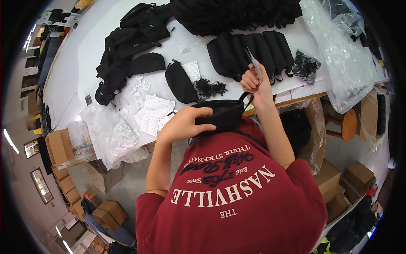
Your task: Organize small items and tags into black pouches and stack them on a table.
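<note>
My left hand point(188, 123) grips a black fabric pouch point(226, 116) at the table's near edge, with the thumb on its near side and fingers over its top. The pouch has a small loop at its right end. My right hand point(257, 83) is raised just right of the pouch, closed around slim silver tweezers point(254, 62) whose points aim up and away. Beyond the pouch, another black pouch point(179, 81) lies flat beside a tangle of black cords point(209, 88).
A row of black pouches point(249, 53) lies across the table, with a large black heap point(237, 15) behind. Black bags point(133, 38) are piled at left, near printed paper sheets point(154, 111) and a clear plastic bag point(108, 133). Plastic wrapping point(338, 55) covers the right side; a wooden stool point(349, 125) stands below.
</note>
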Demonstrator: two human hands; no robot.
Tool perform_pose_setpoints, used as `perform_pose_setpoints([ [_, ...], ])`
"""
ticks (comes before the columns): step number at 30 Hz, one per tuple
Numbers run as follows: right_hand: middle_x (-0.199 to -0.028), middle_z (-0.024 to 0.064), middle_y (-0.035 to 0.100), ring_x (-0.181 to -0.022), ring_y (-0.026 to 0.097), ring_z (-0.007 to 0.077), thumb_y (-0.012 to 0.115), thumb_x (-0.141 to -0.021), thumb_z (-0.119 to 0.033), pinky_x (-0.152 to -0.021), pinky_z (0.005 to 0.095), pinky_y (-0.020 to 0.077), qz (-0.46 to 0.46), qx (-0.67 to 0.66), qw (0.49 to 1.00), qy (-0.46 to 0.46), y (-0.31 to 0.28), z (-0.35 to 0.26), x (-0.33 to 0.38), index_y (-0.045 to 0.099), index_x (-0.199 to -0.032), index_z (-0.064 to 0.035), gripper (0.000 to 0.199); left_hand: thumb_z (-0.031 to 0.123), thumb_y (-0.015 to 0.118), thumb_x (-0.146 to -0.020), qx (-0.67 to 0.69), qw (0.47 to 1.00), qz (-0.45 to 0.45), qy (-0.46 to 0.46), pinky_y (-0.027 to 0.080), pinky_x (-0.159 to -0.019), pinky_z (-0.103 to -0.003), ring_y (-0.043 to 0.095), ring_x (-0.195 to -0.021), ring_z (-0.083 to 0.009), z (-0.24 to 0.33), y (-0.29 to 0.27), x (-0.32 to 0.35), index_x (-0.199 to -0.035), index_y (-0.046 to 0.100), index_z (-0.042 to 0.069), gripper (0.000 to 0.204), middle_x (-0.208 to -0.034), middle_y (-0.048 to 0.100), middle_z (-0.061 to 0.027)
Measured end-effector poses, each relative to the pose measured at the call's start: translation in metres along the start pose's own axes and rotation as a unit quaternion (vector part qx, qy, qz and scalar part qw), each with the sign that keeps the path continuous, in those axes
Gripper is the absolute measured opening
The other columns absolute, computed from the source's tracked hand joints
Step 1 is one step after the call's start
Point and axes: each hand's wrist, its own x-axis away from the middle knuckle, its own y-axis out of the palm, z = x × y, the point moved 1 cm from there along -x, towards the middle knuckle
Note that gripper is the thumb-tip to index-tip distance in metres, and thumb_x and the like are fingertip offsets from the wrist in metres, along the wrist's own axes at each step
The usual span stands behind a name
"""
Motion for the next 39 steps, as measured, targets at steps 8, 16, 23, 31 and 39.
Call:
perform_pose_setpoints([
  [8,-0.049,-0.0086,0.036,-0.047,0.029,-0.0012,0.066,-0.085,-0.023,-0.041,0.0184,0.0207,0.176,0.476,0.794,-0.335,-0.004,-0.03,-0.01,0.054,-0.064,-0.0046,0.03,0.017,0.07,-0.076,0.03,1.0,-0.007,-0.002,0.037,-0.054,-0.025,0.041,-0.057,-0.0083,0.001,-0.01,0.004,-0.079,0.052,0.0,0.025,-0.06,0.049,-0.0051],
  [16,-0.052,0.009,0.056,-0.049,0.053,0.0187,0.069,-0.074,-0.035,-0.048,0.0289,0.039,-0.183,0.851,0.491,-0.046,0.074,-0.016,0.032,0.068,-0.07,-0.0031,0.032,0.016,0.071,-0.07,-0.091,0.974,0.123,0.168,0.046,-0.066,-0.037,0.058,-0.079,-0.0273,0.007,0.002,-0.021,-0.083,0.059,0.001,0.023,-0.083,0.06,-0.0113],
  [23,-0.052,0.0129,0.056,-0.049,0.056,0.0269,0.067,-0.075,-0.039,-0.049,0.033,0.0425,-0.17,0.841,0.509,0.075,0.062,-0.014,0.04,0.066,-0.069,-0.0029,0.037,0.011,0.07,-0.071,-0.143,0.967,0.091,0.188,0.044,-0.073,-0.033,0.055,-0.08,-0.0224,-0.007,0.003,-0.03,-0.08,0.06,0.004,0.015,-0.084,0.062,-0.0058],
  [31,-0.05,0.0106,0.053,-0.047,0.053,0.0245,0.072,-0.071,-0.034,-0.048,0.0313,0.039,-0.255,0.848,0.461,0.053,0.066,-0.019,0.051,0.067,-0.072,-0.0048,0.03,0.013,0.061,-0.076,-0.06,0.713,0.675,-0.181,0.041,-0.086,-0.038,0.053,-0.1,-0.0285,-0.261,-0.067,-0.042,-0.108,0.055,0.004,0.034,-0.108,0.057,-0.0141],
  [39,-0.05,0.0104,0.05,-0.045,0.048,0.0251,0.072,-0.071,-0.03,-0.046,0.0324,0.0357,-0.256,0.846,0.46,-0.081,0.058,-0.029,0.057,0.066,-0.069,-0.005,0.026,0.022,0.064,-0.076,-0.283,0.781,0.505,-0.236,0.041,-0.083,-0.046,0.057,-0.095,-0.0308,-0.278,-0.071,-0.023,-0.107,0.059,0.008,0.035,-0.101,0.061,-0.0134],
])
